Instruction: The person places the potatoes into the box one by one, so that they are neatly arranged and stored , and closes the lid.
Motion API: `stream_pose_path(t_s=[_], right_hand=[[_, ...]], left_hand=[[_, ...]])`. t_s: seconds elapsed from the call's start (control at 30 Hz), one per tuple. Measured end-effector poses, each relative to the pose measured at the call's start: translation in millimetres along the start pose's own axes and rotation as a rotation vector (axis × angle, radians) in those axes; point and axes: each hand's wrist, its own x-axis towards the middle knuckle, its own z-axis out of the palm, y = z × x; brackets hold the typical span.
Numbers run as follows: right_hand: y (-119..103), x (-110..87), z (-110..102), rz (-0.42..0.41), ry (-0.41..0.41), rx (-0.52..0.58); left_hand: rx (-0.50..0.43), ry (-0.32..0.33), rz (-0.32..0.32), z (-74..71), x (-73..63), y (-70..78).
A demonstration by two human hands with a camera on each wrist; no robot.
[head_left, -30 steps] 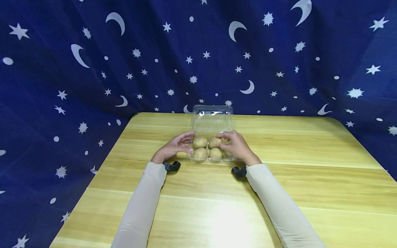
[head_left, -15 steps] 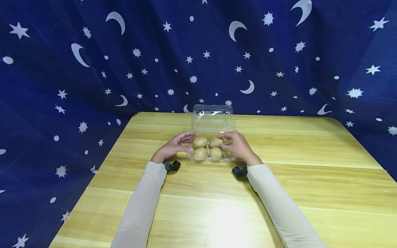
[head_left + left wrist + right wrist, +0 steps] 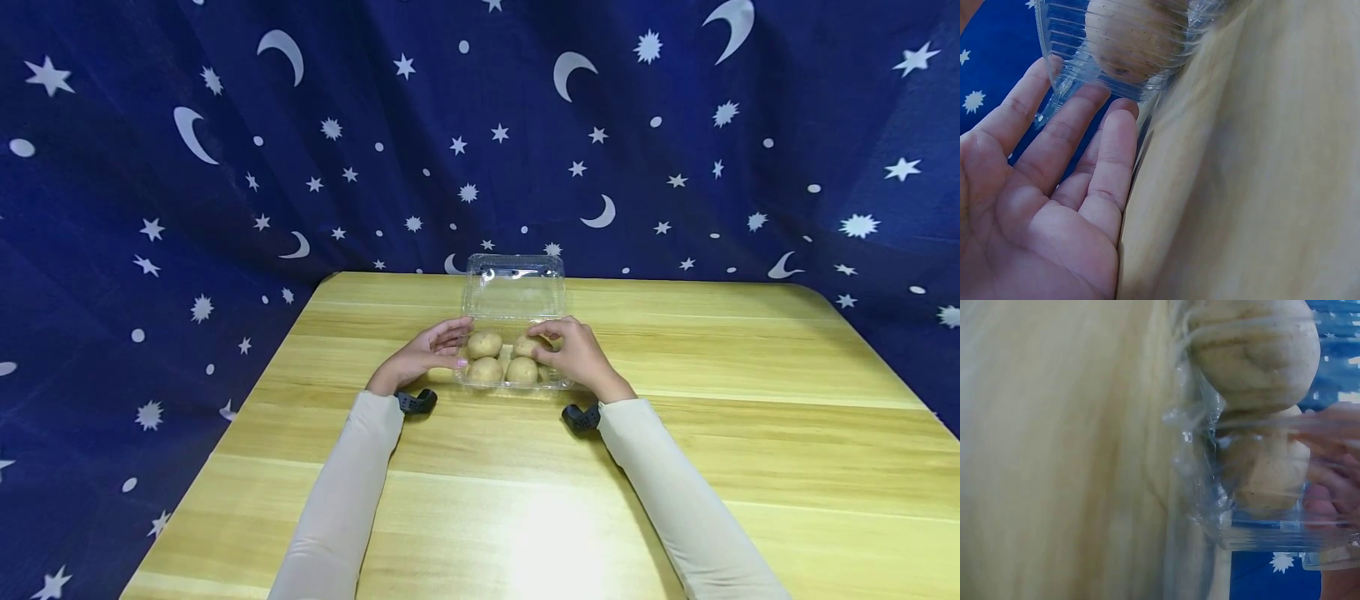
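A clear plastic clamshell box (image 3: 513, 296) stands on the table with its lid raised at the back. Inside sit several potatoes: one at back left (image 3: 484, 344), one at front left (image 3: 484, 370) and one at front right (image 3: 522, 371). My right hand (image 3: 576, 357) pinches the back right potato (image 3: 524, 346) between thumb and fingers, inside the box. On the other side, my left hand (image 3: 423, 354) rests its extended fingers against the box's left wall. The left wrist view shows those fingertips touching the ribbed plastic, with a potato (image 3: 1138, 40) behind it.
The wooden table (image 3: 465, 500) reaches toward me and to both sides. Behind it hangs a dark blue cloth (image 3: 420, 100) with white moons and stars. A black wrist device (image 3: 416, 402) sits on the left wrist, and a similar one (image 3: 580, 417) on the right.
My right hand has shifted the back right potato slightly to the right, widening the gap between the two back potatoes. The left hand and the box stay in place.
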Motion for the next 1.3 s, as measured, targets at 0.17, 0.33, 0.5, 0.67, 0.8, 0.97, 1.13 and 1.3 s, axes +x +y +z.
stream_pose_path(t_s=[0.17,0.33,0.5,0.67,0.8,0.97,1.13,1.3], right_hand=[[1.4,-0.8,1.5,-0.019,0.033,0.002],[2.6,-3.3,2.1,-0.004,0.047,0.046],[5.3,-5.2,1.6,0.040,0.060,0.169],[10.9,-5.8,-0.9,0.048,0.096,0.403],[16.9,-6.1,-2.4,0.053,0.130,0.661],[22.2,-6.0,-1.8,0.070,0.242,0.957],[26.4,-5.7,-0.9,0.114,0.373,1.043],[31.1,-6.8,-1.0,0.215,0.400,1.034]], left_hand=[[-0.004,0.005,0.004,1.2,0.2,-0.4],[-0.009,0.002,0.009,1.7,0.7,-1.7],[-0.010,0.003,0.000,1.6,-0.6,-1.7],[-0.005,-0.003,-0.001,1.1,-0.9,-1.6],[-0.003,-0.003,-0.002,1.0,-1.0,-0.7],[0.007,0.000,-0.005,0.8,-1.4,-0.4],[0.011,0.000,-0.002,0.7,-1.1,-0.6],[0.009,0.003,-0.003,0.0,-0.1,-0.5]])
